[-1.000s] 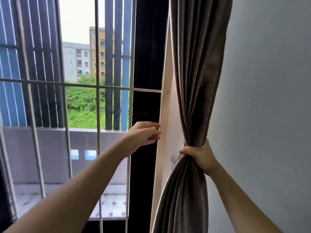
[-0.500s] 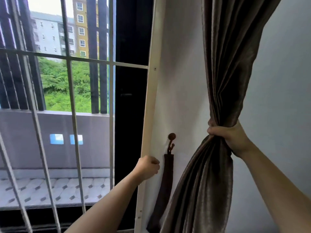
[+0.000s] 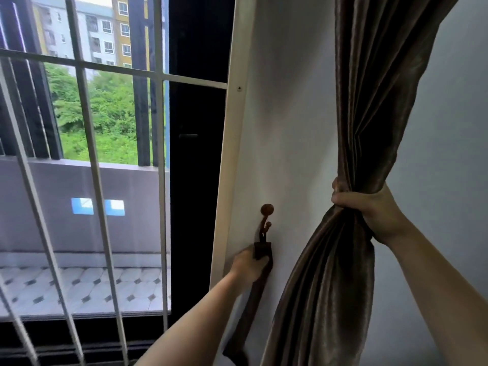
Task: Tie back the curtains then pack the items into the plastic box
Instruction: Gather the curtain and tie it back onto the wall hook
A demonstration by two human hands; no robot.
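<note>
Both hands are at work: the right hand (image 3: 369, 215) clenches the brown curtain (image 3: 369, 101) into a tight bunch, apparently holding it off the wall (image 3: 290, 128) so a band can pass round it. The left hand (image 3: 248, 265) curls round the dark tie-back strap (image 3: 249, 307) hanging from its hook (image 3: 266, 211) beside the window frame (image 3: 232, 154). No plastic box is in view.

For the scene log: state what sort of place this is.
Probably a room in an upper-floor flat, at a window. The long brown curtain, a tieback hanging from a wall hook, and the window bars with a tiled balcony and apartment blocks beyond all suggest a home.
</note>
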